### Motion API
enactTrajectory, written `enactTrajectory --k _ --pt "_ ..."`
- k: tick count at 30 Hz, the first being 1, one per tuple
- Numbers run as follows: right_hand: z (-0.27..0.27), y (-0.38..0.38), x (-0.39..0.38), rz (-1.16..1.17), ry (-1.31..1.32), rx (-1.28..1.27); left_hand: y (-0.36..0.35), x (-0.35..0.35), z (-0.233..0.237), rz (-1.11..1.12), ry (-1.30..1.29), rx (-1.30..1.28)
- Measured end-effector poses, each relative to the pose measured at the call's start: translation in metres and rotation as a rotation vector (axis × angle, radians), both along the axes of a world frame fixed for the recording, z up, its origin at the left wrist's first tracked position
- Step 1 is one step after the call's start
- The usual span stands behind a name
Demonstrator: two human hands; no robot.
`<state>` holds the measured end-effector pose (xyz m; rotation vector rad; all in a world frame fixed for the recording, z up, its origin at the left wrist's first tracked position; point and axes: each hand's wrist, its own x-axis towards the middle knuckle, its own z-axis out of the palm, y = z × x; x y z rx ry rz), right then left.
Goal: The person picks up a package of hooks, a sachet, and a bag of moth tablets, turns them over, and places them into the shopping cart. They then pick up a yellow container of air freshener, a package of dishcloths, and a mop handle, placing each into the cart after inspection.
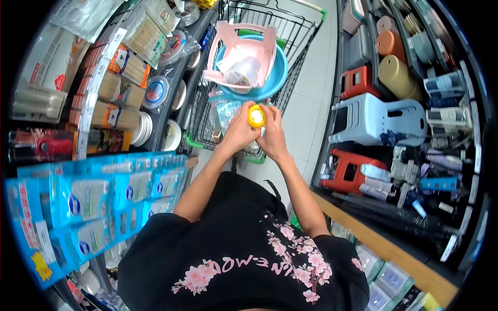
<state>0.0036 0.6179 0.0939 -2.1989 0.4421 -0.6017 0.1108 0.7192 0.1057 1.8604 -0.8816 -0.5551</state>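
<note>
Between my two hands is a small yellow round item (257,116) with a bright white centre; its exact kind I cannot make out. My left hand (240,129) closes around its left side. From the right, my right hand (271,132) grips it as well. Both hands are over the near end of a black wire shopping cart (301,65). Just beyond them in the cart sits a blue basin (280,72). A pink plastic stool (223,41) lies in the basin, with a clear plastic container (244,72) inside it. Plastic-wrapped goods (226,111) lie partly hidden under the basin.
Shelves on the left hold skewer packs (124,65), white plates (142,129) and hanging blue packets (88,199). On the right shelf stand a light blue stool (373,116), red stools (345,173) and a yellow bin (397,75). Pale floor tiles (314,88) run between cart and shelf.
</note>
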Motion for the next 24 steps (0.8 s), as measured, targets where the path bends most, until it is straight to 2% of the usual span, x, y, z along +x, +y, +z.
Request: enactTrajectory --k 1,4,9,13,15,17,19,22,24 --pt "-0.005 -0.015 0.025 -0.008 -0.019 -0.037 -0.015 0.024 -0.011 0.013 0.001 -0.002" --pt "-0.019 -0.057 0.097 0.008 0.029 -0.059 -0.058 0.096 -0.04 0.077 -0.262 -0.011" --pt "-0.063 -0.121 0.211 -0.003 0.036 -0.12 -0.136 0.196 -0.072 0.192 -0.124 0.045" --pt "-0.1 -0.16 0.279 -0.041 0.094 -0.177 -0.185 0.256 -0.141 0.324 -0.129 -0.008" --pt "-0.13 -0.178 0.308 -0.026 0.156 -0.227 -0.207 0.284 -0.184 0.382 -0.133 0.023" --pt "-0.16 -0.192 0.326 0.0 0.41 -0.16 -0.219 0.304 -0.221 0.354 -0.081 -0.004" --pt "-0.201 -0.208 0.341 0.078 0.487 -0.098 -0.224 0.314 -0.228 0.349 0.066 0.093" --pt "-0.198 -0.207 0.343 0.07 0.521 -0.219 -0.227 0.329 -0.275 0.359 0.029 0.131" --pt "-0.2 -0.211 0.347 0.119 0.615 -0.048 -0.229 0.336 -0.287 0.393 0.091 0.249"
